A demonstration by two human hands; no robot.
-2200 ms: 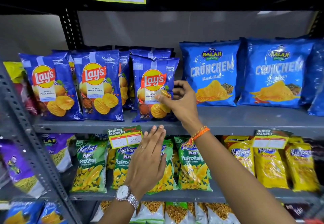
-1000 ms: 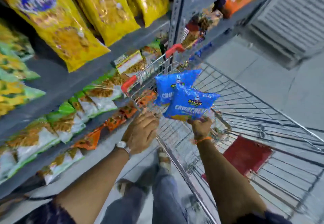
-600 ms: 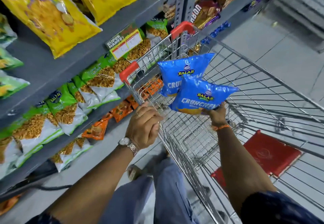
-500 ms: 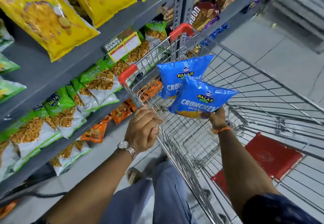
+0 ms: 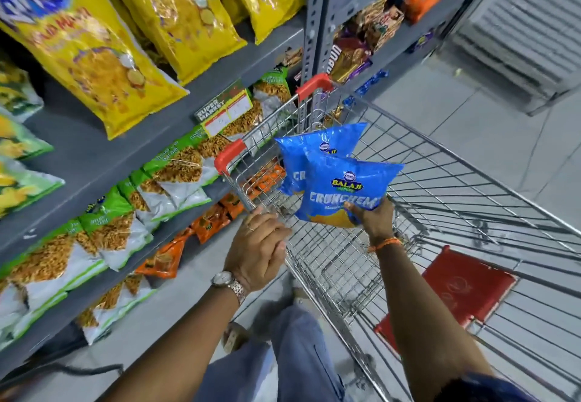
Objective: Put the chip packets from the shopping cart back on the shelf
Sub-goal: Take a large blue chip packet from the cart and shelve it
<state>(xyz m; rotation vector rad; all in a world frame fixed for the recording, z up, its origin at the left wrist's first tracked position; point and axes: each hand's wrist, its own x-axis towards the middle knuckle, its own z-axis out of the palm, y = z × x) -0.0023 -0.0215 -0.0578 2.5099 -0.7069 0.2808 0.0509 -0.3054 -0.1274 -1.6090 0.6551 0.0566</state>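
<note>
Two blue Balaji Crunchem chip packets (image 5: 342, 188) are held together above the wire shopping cart (image 5: 456, 213), the front one overlapping the rear one (image 5: 317, 144). My right hand (image 5: 372, 216) grips their lower edge from below. My left hand (image 5: 257, 247) is closed around the cart's near rim, close to the red handle grip (image 5: 228, 155). The grey shelf (image 5: 103, 156) runs along the left, stocked with yellow, green and orange snack bags.
A red flat pad (image 5: 452, 291) lies in the cart's bottom. A grey upright post (image 5: 317, 21) divides the shelving. A price tag (image 5: 224, 112) hangs on the shelf edge. Grey tiled floor (image 5: 471, 112) lies beyond the cart. My legs stand below, between shelf and cart.
My view swung from the upper shelf down to the cart. My right hand lifted two blue packets out of the cart and raised them slightly; my left hand took hold of the cart's rim.
</note>
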